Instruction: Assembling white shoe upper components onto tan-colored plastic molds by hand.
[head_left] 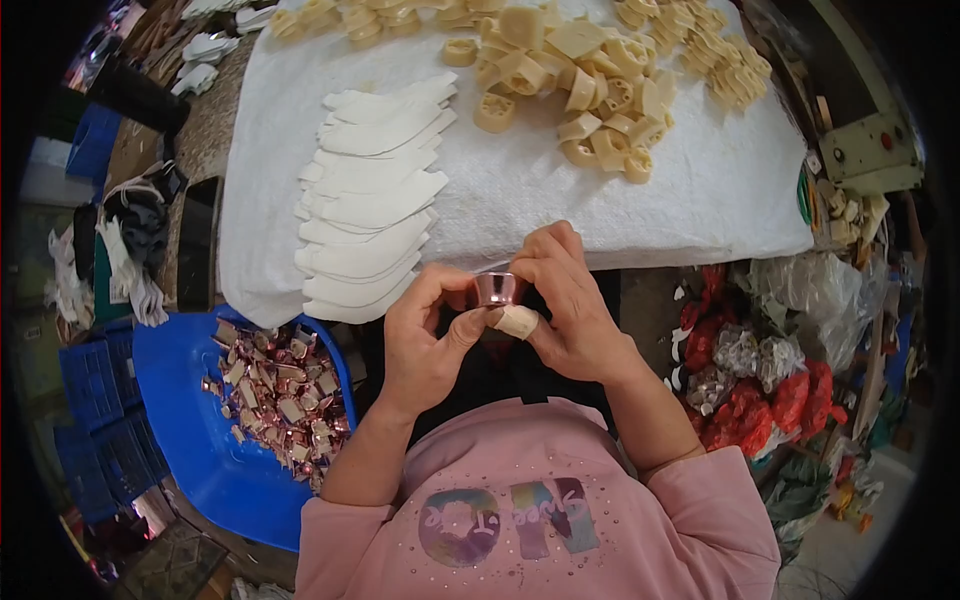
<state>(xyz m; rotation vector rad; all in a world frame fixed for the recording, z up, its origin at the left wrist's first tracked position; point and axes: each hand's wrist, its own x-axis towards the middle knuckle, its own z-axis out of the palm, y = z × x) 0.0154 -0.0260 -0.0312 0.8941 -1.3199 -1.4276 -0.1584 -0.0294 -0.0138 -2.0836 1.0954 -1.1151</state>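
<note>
In front of my chest I hold a shiny metallic pink shoe heel (495, 290) between both hands. My left hand (415, 335) pinches its left side with thumb and fingers. On the other side, my right hand (572, 315) grips it, the thumb wrapped in beige tape and pressed under its lower edge. Just beyond my hands, a row of overlapping white curved cut pieces (370, 195) lies on the white cloth (520, 200). Many similar pink heels (285, 400) fill part of a blue basin (185, 425) at my left.
Beige plastic heels (600, 90) are heaped on the cloth's far side, with more along the back edge. Red and clear plastic bags (750, 395) lie low on the right. Blue crates (100, 380) stand at far left. A dark cylinder (138, 95) lies at the back left.
</note>
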